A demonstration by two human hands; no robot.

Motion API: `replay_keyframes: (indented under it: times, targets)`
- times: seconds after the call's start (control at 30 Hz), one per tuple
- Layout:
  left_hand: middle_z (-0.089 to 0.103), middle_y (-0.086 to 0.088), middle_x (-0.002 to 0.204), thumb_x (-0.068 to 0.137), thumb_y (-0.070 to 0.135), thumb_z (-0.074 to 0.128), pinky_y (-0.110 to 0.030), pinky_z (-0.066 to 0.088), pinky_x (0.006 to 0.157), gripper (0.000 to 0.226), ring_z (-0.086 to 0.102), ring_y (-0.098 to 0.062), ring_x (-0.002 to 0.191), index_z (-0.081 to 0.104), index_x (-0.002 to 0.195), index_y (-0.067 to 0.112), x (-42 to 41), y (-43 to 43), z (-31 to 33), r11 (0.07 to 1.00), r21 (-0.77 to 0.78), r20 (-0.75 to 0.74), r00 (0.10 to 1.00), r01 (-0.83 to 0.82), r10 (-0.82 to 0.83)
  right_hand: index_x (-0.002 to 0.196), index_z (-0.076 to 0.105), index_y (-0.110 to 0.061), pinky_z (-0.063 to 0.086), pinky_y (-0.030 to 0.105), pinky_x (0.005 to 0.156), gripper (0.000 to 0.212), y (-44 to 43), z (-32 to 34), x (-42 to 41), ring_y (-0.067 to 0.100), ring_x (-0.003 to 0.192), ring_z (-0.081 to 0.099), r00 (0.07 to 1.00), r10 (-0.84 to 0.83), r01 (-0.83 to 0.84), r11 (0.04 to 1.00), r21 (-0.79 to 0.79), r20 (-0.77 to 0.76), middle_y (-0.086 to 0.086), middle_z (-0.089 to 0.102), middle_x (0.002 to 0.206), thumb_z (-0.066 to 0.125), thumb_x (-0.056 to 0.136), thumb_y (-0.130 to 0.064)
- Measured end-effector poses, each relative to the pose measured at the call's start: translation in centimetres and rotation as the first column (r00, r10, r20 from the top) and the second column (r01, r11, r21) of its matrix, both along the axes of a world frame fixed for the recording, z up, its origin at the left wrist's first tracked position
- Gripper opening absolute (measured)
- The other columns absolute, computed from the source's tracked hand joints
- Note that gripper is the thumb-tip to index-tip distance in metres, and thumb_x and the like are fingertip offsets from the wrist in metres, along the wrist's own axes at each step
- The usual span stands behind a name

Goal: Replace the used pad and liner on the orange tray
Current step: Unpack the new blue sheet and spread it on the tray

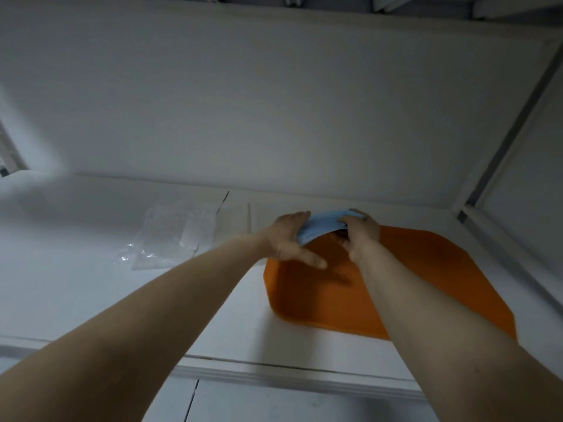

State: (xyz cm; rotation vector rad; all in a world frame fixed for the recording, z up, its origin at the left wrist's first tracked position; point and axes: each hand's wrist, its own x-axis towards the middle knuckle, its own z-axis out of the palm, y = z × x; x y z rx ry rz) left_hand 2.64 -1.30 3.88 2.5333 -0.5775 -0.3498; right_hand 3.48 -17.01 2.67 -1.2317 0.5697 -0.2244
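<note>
Blue pad bowed, held over the far-left corner of the orange tray on the white table. Left hand fingers curl over its left end; right hand pinches the right end, pad spanning between. Judgement: hold both ends level, pull out the sag, and move it squarely to the rim.

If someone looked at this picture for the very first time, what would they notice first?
The bright orange tray stands out first, lying on the white counter at the right. Next come the left hand and right hand, holding a light blue pad between them over the tray's far left corner. A clear plastic wrapper lies to the tray's left.
</note>
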Motion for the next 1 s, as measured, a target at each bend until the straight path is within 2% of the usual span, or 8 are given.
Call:
replay_keyframes:
  times: [0.07,0.13,0.23,0.37,0.47,0.6,0.8,1.0]
  targets:
    - [0.017,-0.003,0.158,0.07,0.06,0.071,-0.038,0.017,0.119,0.111,0.017,-0.024,0.145,0.01,0.152,0.017,0.2,-0.9,-0.9,0.994,0.106,0.084,0.995,0.04,-0.049,0.12,0.057,-0.001,0.054,0.035,0.063,0.034,-0.9,0.5,-0.4,0.029,0.079,0.06,1.0,-0.023,0.023,1.0,0.001,-0.016,0.02,0.06,0.111,0.06,0.086,0.004]
    - [0.033,-0.007,0.151,0.081,0.057,0.062,-0.038,0.028,0.115,0.087,0.032,-0.025,0.138,0.025,0.149,0.016,0.3,-1.4,-1.4,1.0,-0.008,0.119,0.993,0.021,-0.02,0.107,0.059,0.002,0.055,0.034,0.057,0.019,-2.2,0.8,-1.0,0.025,0.064,0.058,0.999,-0.03,0.03,1.0,0.008,-0.018,0.018,0.061,0.091,0.058,0.088,0.003]
    - [0.059,-0.007,0.123,0.093,0.048,0.047,-0.034,0.042,0.098,0.053,0.055,-0.024,0.116,0.049,0.134,0.015,-0.6,-2.4,-1.0,0.98,-0.195,-0.007,1.0,-0.024,0.023,0.086,0.056,0.001,0.052,0.025,0.038,0.005,-4.1,0.6,-1.8,0.023,0.056,0.056,0.999,-0.034,0.033,0.999,-0.025,-0.038,0.014,0.058,0.071,0.058,0.089,-0.001]
    - [0.055,-0.009,0.114,0.099,0.04,0.039,-0.024,0.036,0.083,0.046,0.053,-0.024,0.106,0.047,0.135,0.012,-2.2,-4.5,-0.4,0.942,-0.311,-0.194,0.978,-0.129,0.07,0.075,0.054,0.0,0.049,0.021,0.035,0.014,-5.6,0.0,-3.0,0.024,0.055,0.056,0.997,-0.05,0.049,0.999,-0.016,-0.051,0.015,0.057,0.07,0.055,0.089,-0.002]
    - [0.056,-0.014,0.119,0.098,0.028,0.046,-0.027,0.037,0.081,0.042,0.053,-0.028,0.108,0.048,0.136,0.013,-2.5,-5.9,-0.3,0.902,-0.386,-0.245,0.964,-0.192,0.101,0.08,0.054,0.0,0.054,0.026,0.043,0.016,-6.3,-0.1,-4.0,0.025,0.058,0.059,0.999,-0.025,0.025,1.0,-0.001,-0.049,0.017,0.059,0.073,0.057,0.091,-0.011]
    - [0.056,-0.014,0.126,0.098,0.031,0.044,-0.037,0.043,0.097,0.042,0.053,-0.028,0.114,0.051,0.133,0.009,-2.2,-6.8,-0.8,0.857,-0.409,-0.299,0.934,-0.312,0.197,0.11,0.049,0.0,0.055,0.041,0.071,0.057,-7.7,-0.6,-4.9,0.033,0.072,0.063,0.997,-0.006,0.018,0.987,0.16,-0.071,0.023,0.061,0.078,0.038,0.095,-0.054]
    - [0.061,-0.013,0.11,0.1,0.028,0.042,-0.04,0.049,0.091,0.033,0.059,-0.029,0.101,0.054,0.123,0.007,-2.2,-6.9,-0.9,0.778,-0.48,-0.371,0.898,-0.405,0.238,0.121,0.054,0.006,0.056,0.031,0.053,0.053,-8.9,-1.1,-6.3,0.028,0.069,0.065,0.986,0.073,-0.068,0.997,0.041,-0.15,0.021,0.063,0.082,0.056,0.092,-0.038]
    - [0.059,-0.006,0.105,0.098,0.035,0.045,-0.04,0.047,0.083,0.026,0.056,-0.027,0.102,0.05,0.114,0.015,-3.5,-7.3,-0.3,0.637,-0.58,-0.596,0.798,-0.508,0.093,0.128,0.05,-0.021,0.058,0.037,0.074,0.067,-9.4,-1.0,-7.3,0.028,0.096,0.064,0.969,0.151,-0.169,0.982,-0.082,-0.196,0.013,0.061,0.112,0.072,0.073,-0.053]
